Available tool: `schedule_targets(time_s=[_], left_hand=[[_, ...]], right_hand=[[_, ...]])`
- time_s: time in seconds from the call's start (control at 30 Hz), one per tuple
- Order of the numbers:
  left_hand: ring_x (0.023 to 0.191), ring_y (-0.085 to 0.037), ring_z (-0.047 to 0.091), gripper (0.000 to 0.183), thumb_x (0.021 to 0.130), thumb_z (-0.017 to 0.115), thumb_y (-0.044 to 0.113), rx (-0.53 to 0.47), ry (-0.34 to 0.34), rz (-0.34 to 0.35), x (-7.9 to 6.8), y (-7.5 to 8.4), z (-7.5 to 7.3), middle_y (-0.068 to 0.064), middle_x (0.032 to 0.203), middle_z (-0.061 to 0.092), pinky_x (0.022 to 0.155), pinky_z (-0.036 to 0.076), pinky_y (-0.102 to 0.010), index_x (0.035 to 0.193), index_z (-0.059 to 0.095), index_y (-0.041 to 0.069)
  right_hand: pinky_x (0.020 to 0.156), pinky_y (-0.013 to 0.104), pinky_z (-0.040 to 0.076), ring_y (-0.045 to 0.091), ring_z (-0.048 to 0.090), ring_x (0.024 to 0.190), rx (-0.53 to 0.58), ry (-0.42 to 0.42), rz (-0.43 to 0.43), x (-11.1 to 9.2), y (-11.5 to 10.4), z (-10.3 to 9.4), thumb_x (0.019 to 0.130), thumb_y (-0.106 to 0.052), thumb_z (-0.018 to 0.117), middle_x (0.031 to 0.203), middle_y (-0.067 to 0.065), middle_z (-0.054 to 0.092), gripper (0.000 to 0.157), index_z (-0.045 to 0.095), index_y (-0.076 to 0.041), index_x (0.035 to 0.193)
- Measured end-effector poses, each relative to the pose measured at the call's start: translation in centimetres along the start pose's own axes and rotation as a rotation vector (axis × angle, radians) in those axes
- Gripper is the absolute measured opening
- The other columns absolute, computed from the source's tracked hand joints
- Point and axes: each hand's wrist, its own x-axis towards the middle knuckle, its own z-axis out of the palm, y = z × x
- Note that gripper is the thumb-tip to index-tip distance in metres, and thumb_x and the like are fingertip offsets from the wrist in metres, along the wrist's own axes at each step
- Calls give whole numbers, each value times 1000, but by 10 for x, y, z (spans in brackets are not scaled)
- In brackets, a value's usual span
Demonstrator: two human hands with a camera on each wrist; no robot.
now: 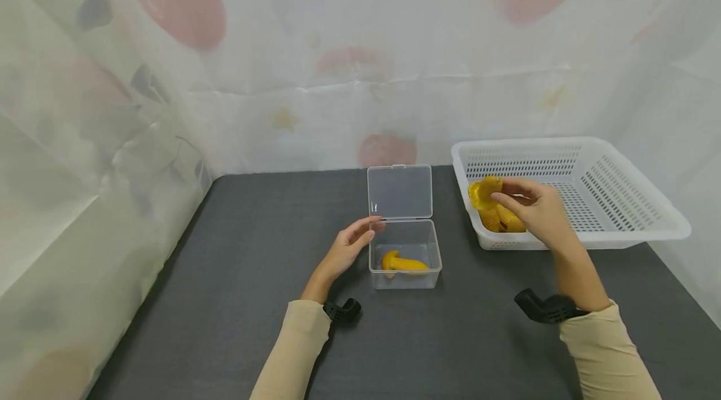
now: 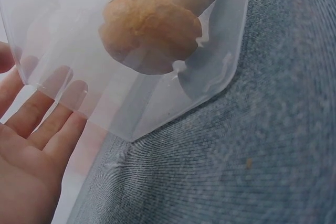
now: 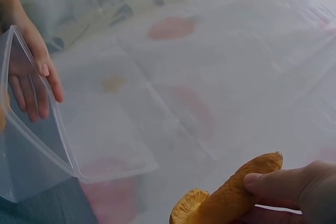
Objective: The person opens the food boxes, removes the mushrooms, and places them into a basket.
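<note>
My right hand (image 1: 535,209) pinches a yellow mushroom (image 1: 485,192) between thumb and fingers above the left end of the white basket. In the right wrist view the ribbed underside of this mushroom (image 3: 226,195) faces down and left. More yellow mushrooms (image 1: 509,220) lie below it in the basket (image 1: 625,240). My left hand (image 1: 346,250) rests with extended fingers against the back left of a clear plastic box (image 1: 405,281), whose lid (image 1: 400,192) stands open at the back. One yellow mushroom (image 1: 407,263) lies inside the box, seen through its wall in the left wrist view.
The box and the perforated basket stand on a dark grey tabletop (image 1: 253,275), the basket at the back right. Pale sheets printed with fruit (image 1: 338,24) hang behind the table and at both sides. Each wrist carries a black camera mount (image 1: 546,307).
</note>
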Motion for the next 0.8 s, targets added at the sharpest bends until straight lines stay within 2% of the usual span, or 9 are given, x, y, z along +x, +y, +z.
schedule_targets(time_s=[0.27, 0.37, 0.43, 0.5, 0.57, 0.6, 0.63, 0.7, 0.8], left_hand=[[130, -37, 52, 38, 103, 45, 15, 9, 12, -2, 0, 0, 1, -22, 137, 56, 104, 43, -17, 139, 48, 6], [130, -36, 52, 39, 103, 45, 16, 12, 13, 1, 0, 0, 1, -22, 137, 56, 107, 44, -23, 140, 48, 5], [130, -36, 52, 39, 103, 45, 16, 17, 12, 0, -1, 0, 1, -22, 138, 56, 109, 44, -29, 140, 47, 5], [130, -36, 52, 39, 103, 45, 17, 22, 12, -5, -1, -1, 1, -22, 138, 56, 110, 44, -34, 141, 47, 6], [130, -35, 52, 39, 103, 45, 17, 20, 12, -14, -1, -1, 1, -21, 138, 56, 111, 43, -36, 141, 47, 7], [131, -35, 52, 39, 103, 45, 17, 16, 13, -19, -1, -1, 1, -20, 138, 56, 111, 43, -37, 140, 48, 8], [131, -35, 52, 39, 103, 45, 17, 14, 13, -19, -1, -1, 1, -20, 138, 56, 111, 43, -37, 140, 48, 8], [131, -35, 52, 38, 103, 45, 17, 14, 16, -23, -1, -2, 1, -19, 138, 57, 111, 42, -37, 140, 48, 8], [131, -34, 52, 38, 103, 46, 18, 15, 17, -26, 0, -2, 1, -19, 138, 57, 111, 42, -38, 140, 48, 9]], right_hand=[[75, -4, 43, -26, 52, 83, -74, -11, 80, 5, 10, -8, 91, -16, 67, 88, -45, 52, 39, 63, 10, 119], [75, -5, 42, -26, 51, 83, -106, -14, 107, 9, 14, -8, 91, -20, 67, 89, -39, 54, 40, 63, 7, 121], [74, -5, 42, -26, 50, 81, -129, -14, 115, 12, 17, -7, 92, -22, 66, 94, -21, 68, 41, 64, 6, 121], [73, -4, 41, -27, 49, 80, -142, -12, 121, 16, 20, -6, 92, -22, 66, 102, 5, 74, 41, 63, 7, 121], [71, -4, 41, -28, 46, 78, -152, -12, 134, 20, 24, -3, 92, -23, 65, 111, 26, 70, 43, 62, 8, 122], [70, -5, 40, -29, 45, 78, -158, -14, 142, 22, 26, -2, 93, -24, 65, 115, 33, 66, 44, 61, 8, 123], [70, -5, 39, -28, 44, 78, -164, -16, 150, 24, 28, -2, 93, -25, 64, 116, 33, 65, 45, 61, 8, 124], [69, -5, 38, -21, 50, 81, -184, -22, 171, 28, 31, 0, 94, -28, 62, 118, 33, 64, 47, 60, 7, 126], [70, -5, 36, 11, 67, 93, -210, -41, 181, 32, 33, 2, 96, -28, 60, 120, 30, 64, 46, 59, 5, 128]])
